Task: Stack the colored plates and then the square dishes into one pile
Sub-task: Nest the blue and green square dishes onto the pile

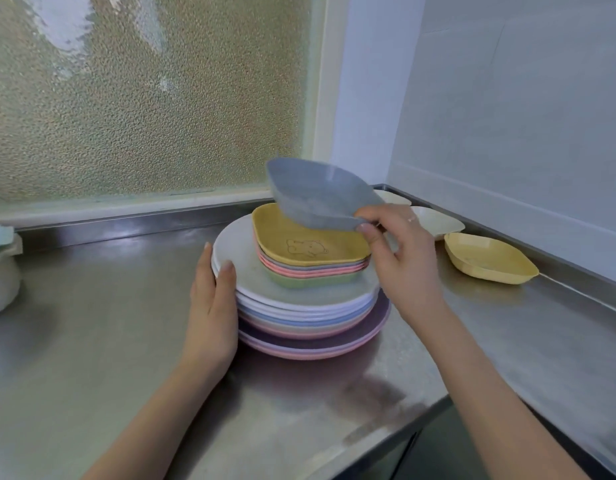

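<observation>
Counter: stainless steel worktop, frosted window behind.
Left hand: fingers flat and open against the side of the round plate stack, gripping nothing.
Square dishes: nested on the plates — yellow on top, exact count unclear.
Right hand: fingers pinched on a tilted grey square dish above the pile.
Beyond, right: one yellow dish, two cream dishes — loose on the counter.
</observation>
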### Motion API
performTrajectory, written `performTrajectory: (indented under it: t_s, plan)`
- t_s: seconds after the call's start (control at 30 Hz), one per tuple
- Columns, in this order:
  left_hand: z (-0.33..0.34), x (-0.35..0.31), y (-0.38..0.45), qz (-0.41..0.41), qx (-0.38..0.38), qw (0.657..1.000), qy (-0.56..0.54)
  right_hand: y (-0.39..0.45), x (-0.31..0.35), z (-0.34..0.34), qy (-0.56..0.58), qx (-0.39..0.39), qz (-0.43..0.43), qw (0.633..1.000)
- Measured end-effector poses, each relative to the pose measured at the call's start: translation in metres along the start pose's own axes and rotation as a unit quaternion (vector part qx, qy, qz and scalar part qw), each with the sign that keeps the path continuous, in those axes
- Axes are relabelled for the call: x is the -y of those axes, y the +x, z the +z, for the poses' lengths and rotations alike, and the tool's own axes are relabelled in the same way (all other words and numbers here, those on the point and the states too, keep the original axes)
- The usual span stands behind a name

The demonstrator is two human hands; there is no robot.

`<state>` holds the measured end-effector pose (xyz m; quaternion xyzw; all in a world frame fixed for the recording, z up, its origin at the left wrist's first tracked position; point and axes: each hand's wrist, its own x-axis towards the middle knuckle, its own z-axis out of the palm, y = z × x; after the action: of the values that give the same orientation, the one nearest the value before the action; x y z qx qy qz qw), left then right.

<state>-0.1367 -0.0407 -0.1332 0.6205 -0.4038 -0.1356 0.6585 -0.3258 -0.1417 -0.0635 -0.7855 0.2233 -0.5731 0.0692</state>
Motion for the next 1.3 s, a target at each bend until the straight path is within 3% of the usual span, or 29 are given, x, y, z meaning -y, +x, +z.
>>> performTrajectory:
  t_s: [0.1,0.23,0.47,0.6,1.0,1.13,1.23,1.3]
  plan:
    - [-0.001,0.0,0.001,0.004,-0.002,1.0,-0.005,-0.01,0.008,-0.005,-0.002,0.114,-0.018,0.993]
    - [-0.002,0.0,0.0,0.002,0.001,1.0,-0.007,-0.008,0.012,-0.014,-0.022,0.197,-0.022,0.98]
    - [-0.006,-0.006,-0.003,-0.011,0.012,1.0,0.004,-0.004,0.015,-0.018,-0.105,0.23,-0.013,0.967]
    - [-0.007,-0.009,-0.005,-0.023,0.009,1.0,-0.006,-0.005,0.017,-0.018,-0.077,0.275,0.011,0.958]
    - [-0.005,-0.014,-0.005,-0.023,0.003,0.998,-0.055,-0.003,0.018,-0.018,-0.049,0.289,0.035,0.955]
    - [-0.006,-0.017,-0.002,-0.059,-0.013,0.994,-0.095,0.009,0.019,-0.023,0.018,0.315,0.094,0.944]
    - [-0.006,-0.014,0.013,-0.085,-0.03,0.99,-0.109,0.034,0.001,-0.018,0.106,0.222,0.154,0.957]
    - [-0.005,-0.011,0.027,-0.101,-0.036,0.986,-0.124,0.055,-0.03,-0.005,0.086,0.15,0.168,0.971]
